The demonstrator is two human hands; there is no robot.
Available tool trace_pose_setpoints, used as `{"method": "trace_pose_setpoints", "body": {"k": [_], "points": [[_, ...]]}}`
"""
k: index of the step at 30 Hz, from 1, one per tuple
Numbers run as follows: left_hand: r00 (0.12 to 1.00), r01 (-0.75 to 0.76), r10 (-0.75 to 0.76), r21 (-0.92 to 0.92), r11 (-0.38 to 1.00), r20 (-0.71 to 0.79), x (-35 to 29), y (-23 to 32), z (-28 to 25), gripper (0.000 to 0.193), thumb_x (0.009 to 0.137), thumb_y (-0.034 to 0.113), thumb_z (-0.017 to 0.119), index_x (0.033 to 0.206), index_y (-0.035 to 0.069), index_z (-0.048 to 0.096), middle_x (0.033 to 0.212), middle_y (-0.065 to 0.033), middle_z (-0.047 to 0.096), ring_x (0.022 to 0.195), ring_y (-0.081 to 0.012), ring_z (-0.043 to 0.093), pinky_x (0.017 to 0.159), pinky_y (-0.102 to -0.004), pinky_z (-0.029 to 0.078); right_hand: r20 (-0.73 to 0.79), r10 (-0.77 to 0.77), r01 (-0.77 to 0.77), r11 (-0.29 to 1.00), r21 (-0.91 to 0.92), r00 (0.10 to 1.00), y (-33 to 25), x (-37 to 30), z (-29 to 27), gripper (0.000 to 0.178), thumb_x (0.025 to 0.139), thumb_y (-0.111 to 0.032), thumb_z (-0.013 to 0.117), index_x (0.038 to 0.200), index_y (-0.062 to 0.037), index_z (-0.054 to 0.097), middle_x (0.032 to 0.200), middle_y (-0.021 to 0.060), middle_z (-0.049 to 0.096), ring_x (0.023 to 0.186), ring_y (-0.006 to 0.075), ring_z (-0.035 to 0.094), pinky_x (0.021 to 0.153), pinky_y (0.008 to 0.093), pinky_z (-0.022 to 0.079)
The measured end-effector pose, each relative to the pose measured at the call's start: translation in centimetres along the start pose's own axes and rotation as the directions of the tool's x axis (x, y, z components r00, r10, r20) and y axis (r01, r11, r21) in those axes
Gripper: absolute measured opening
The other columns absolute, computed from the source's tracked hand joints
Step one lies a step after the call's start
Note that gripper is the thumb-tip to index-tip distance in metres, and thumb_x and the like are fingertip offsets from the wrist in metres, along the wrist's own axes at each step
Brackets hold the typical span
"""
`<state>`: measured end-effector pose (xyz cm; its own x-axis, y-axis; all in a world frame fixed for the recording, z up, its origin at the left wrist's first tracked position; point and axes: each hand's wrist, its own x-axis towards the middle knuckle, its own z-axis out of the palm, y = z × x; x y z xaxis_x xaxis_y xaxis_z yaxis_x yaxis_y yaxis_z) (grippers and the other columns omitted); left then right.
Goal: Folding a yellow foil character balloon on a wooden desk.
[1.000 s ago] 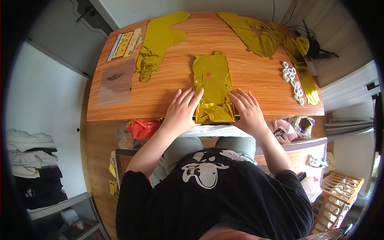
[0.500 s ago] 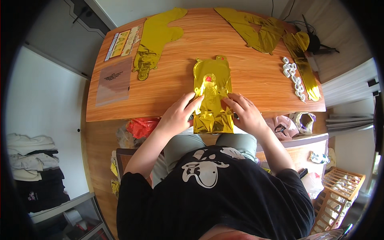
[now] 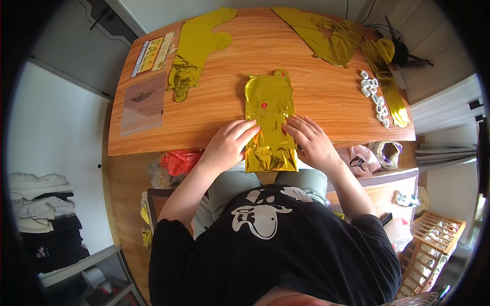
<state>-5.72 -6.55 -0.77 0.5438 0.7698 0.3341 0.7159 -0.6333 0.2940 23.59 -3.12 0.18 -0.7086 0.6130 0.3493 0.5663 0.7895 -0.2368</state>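
A gold foil balloon (image 3: 269, 120) lies folded at the table's near edge in front of me, its crinkled lower end hanging past the edge. It has a red dot near its middle and another on a tab at its far right corner. My left hand (image 3: 232, 140) rests on the foil's left side, fingers stretched out flat. Over its right side lies my right hand (image 3: 312, 138), fingers also extended and slightly apart. Both hands press on the foil's surface without gripping it.
More flat gold foil balloons lie at the table's far left (image 3: 200, 43) and far right (image 3: 332, 43), with a long foil strip (image 3: 390, 89) at right. Several white ribbon rolls (image 3: 375, 92) sit beside it. A clear plastic bag (image 3: 144, 104) and a picture card (image 3: 153, 55) are at left.
The raised, shiny flap in the middle of the foil has flattened, and the red dot there now shows plainly. Both hands stay near the same place on the foil.
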Motion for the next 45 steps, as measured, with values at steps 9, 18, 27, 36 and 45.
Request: {"method": "trace_pose_setpoints", "body": {"k": [9,18,27,36,45], "points": [[1.000,0.010,-0.009,-0.011,1.000,0.021,0.3,-0.1,-0.4,0.063,0.072,0.002,0.075,0.133,0.009,0.062,0.138,-0.0083,0.058,0.126,-0.0285,0.056,0.107,-0.0425,0.047,-0.027,-0.071,0.069,0.996,-0.054,0.997,0.2,0.1,-0.1,0.062,0.076,-0.001,0.068,0.136,-0.0098,0.059,0.149,0.0124,0.054,0.129,0.0320,0.058,0.109,0.0451,0.048],[0.999,0.034,-0.039,-0.150,0.988,-0.027,1.2,-0.6,-0.8,0.051,0.079,0.007,0.074,0.129,0.011,0.068,0.127,-0.0057,0.066,0.115,-0.0261,0.061,0.103,-0.0393,0.049,-0.149,-0.055,0.053,0.998,-0.017,0.987,0.3,0.6,0.7,0.034,0.084,-0.015,0.069,0.117,-0.0122,0.071,0.124,0.0016,0.072,0.115,0.0252,0.066,0.097,0.0406,0.054],[1.000,0.009,-0.010,-0.090,0.996,-0.010,2.3,-0.5,-1.1,0.048,0.080,0.013,0.075,0.128,0.012,0.069,0.114,-0.0047,0.066,0.104,-0.0258,0.061,0.099,-0.0384,0.048,-0.140,0.034,-0.022,0.996,0.082,0.990,0.5,0.8,0.6,0.029,0.083,-0.014,0.072,0.112,-0.0138,0.075,0.116,0.0026,0.073,0.111,0.0255,0.066,0.093,0.0385,0.053],[0.897,0.323,-0.407,-0.375,0.869,-0.173,3.2,-1.8,1.4,0.050,0.094,0.023,0.075,0.134,0.003,0.051,0.074,-0.0131,0.066,0.066,-0.0306,0.066,0.061,-0.0402,0.052,0.069,0.605,-0.550,0.664,0.506,0.794,0.3,3.1,-0.1,0.054,0.096,-0.015,0.070,0.142,-0.0003,0.047,0.075,0.0123,0.065,0.067,0.0240,0.062,0.064,0.0332,0.049],[0.888,0.366,-0.451,-0.460,0.809,-0.086,3.7,-1.9,0.6,0.082,0.092,0.015,0.075,0.159,0.011,0.028,0.082,-0.0087,0.068,0.069,-0.0206,0.067,0.065,-0.0332,0.054,0.106,0.691,-0.639,0.585,0.500,0.715,0.6,5.5,-0.4,0.065,0.097,-0.022,0.069,0.148,0.0038,0.039,0.067,0.0135,0.064,0.062,0.0204,0.060,0.062,0.0322,0.047]]}}
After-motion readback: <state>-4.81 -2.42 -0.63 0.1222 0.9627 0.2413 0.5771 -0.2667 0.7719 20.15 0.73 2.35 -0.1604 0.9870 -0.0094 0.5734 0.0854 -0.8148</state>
